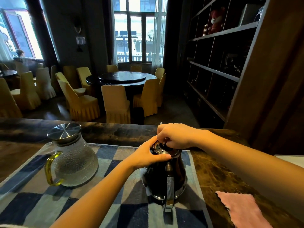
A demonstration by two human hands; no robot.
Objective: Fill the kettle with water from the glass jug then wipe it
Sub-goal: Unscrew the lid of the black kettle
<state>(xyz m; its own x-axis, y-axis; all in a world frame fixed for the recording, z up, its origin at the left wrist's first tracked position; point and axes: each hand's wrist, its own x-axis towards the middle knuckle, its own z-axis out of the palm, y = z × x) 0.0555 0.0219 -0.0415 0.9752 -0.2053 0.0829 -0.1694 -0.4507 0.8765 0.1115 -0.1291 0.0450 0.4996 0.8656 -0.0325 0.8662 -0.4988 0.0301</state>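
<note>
Spreading across the dark marbled counter (115, 134), a blue-and-grey checked towel (131, 211) carries both vessels. At nine o'clock from the kettle stands the glass jug (74, 162), upright, with hammered glass, a yellow handle (49, 170) and a steel lid (64, 130) seated on top; the water level inside, I can't tell. The kettle (164, 175) sits upright on the towel's right half, dark, glossy metal with its handle facing six o'clock. At four o'clock from it, a pink cloth (240, 209) lies flat on bare counter. Both hands are on the kettle's top: the left hand (146, 156) wraps the rim, thumb pressed along it, while the right hand (176, 135) has fingers curled tight on a small knob above a perforated plate (160, 149).
</note>
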